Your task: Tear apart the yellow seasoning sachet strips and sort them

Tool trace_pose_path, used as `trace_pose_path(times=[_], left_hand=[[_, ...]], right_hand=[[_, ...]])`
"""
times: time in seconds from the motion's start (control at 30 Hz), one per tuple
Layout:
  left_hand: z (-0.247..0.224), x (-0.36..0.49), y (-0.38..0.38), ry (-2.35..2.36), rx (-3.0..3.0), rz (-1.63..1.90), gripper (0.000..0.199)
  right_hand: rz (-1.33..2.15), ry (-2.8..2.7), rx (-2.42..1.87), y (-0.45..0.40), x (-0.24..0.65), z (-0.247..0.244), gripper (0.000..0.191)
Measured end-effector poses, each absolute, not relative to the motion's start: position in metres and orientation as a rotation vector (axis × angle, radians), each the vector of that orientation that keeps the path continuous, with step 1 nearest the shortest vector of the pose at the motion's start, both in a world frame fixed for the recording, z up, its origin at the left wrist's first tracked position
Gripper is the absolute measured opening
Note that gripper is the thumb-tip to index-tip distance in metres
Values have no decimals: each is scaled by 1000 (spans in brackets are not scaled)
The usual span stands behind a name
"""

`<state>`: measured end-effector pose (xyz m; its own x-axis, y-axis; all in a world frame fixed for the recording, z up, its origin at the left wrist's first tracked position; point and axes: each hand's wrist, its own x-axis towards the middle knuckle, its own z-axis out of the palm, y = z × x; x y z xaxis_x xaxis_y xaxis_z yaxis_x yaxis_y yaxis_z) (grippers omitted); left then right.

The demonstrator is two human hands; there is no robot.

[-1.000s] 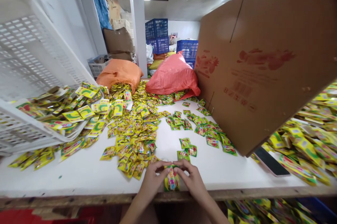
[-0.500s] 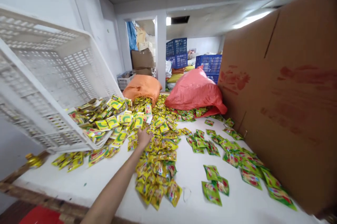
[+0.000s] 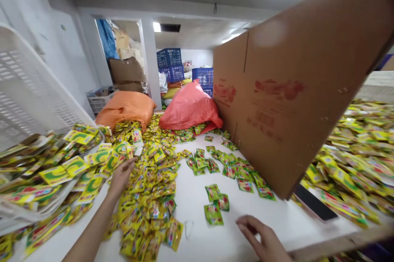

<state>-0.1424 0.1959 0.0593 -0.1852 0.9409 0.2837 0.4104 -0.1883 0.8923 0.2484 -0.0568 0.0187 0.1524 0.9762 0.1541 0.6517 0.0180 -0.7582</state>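
Observation:
My left hand [image 3: 122, 174] reaches to the left edge of a heap of small yellow sachets [image 3: 144, 196], beside flat yellow-green packets [image 3: 100, 156]; its fingers are bent, and whether they grip anything is too small to tell. Over the white table [image 3: 193, 188], at lower right, is my right hand [image 3: 257, 233], fingers slightly curled and apart, holding nothing. Several green sachets [image 3: 213, 215] lie just left of it. More green sachets [image 3: 229, 167] run along the base of a big cardboard box [image 3: 264, 102].
A tipped white crate [image 3: 33, 85] stands at left. Orange [image 3: 126, 106] and red [image 3: 191, 108] sacks lie at the back. At right, a dark phone [image 3: 315, 202] rests beside a large pile of yellow packets [image 3: 353, 163]. Blue crates [image 3: 170, 65] are stacked beyond.
The view has swung right, showing the phone and the right-hand pile. My right hand has come into view. My left hand remains by the yellow sachets.

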Motion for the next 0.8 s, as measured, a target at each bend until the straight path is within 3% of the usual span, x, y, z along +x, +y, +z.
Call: trace_pose_path(times=[0.13, 0.27, 0.33, 0.43, 0.67, 0.8], left_hand=[[58, -129, 108, 1127, 1293, 1360, 67], [65, -105, 35, 990, 986, 1329, 94], [62, -99, 17, 971, 884, 1307, 99], [46, -99, 5, 939, 730, 1257, 87], [18, -94, -3, 1046, 627, 1024, 42], [20, -67, -2, 1110, 741, 938, 33]], right_hand=[[606, -1547, -1635, -11, 204, 24, 25], [654, -1698, -1638, 13, 139, 15, 16], [637, -1775, -1691, 16, 107, 7, 24], [609, -1827, -1774, 15, 77, -4, 38], [809, -1520, -1601, -1, 135, -10, 10], [704, -1496, -1634, -5, 196, 0, 28]])
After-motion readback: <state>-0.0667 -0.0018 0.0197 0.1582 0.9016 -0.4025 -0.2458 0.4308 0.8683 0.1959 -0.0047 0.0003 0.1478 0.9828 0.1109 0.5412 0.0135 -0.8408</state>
